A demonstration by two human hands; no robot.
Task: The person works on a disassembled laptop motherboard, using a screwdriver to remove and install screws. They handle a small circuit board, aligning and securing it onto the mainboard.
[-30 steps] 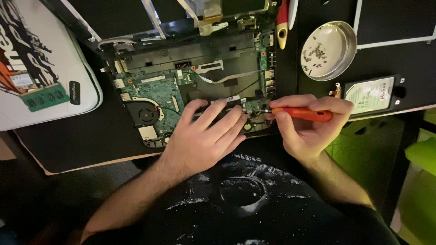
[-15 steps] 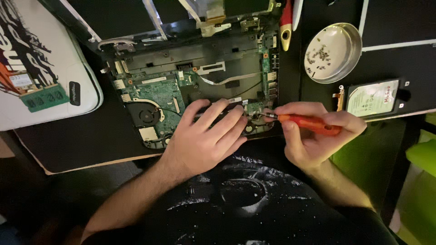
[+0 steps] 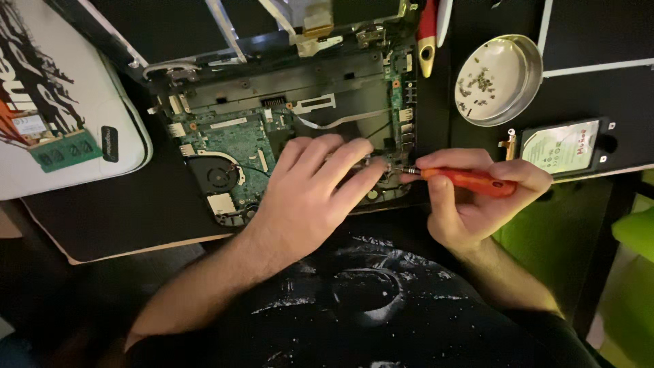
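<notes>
- My right hand (image 3: 477,204) pinches a slim orange-handled screwdriver (image 3: 466,180), tip at the opened black laptop's green circuit board (image 3: 238,146).
- My left hand (image 3: 306,197) lies flat on it, fingers loosely spread, gripping nothing.
- Loose screws already fill the round metal dish (image 3: 528,75); the board remains seated.

**Dark bench in dim, warm light**

A black bench (image 3: 599,41) fills the upper view, its pale front edge running along the right side. A dark mat (image 3: 122,211) covers the left part. Below the right edge, a bright green surface (image 3: 558,238) shows. Light is low and yellowish; the lower corners fall into shadow.
</notes>
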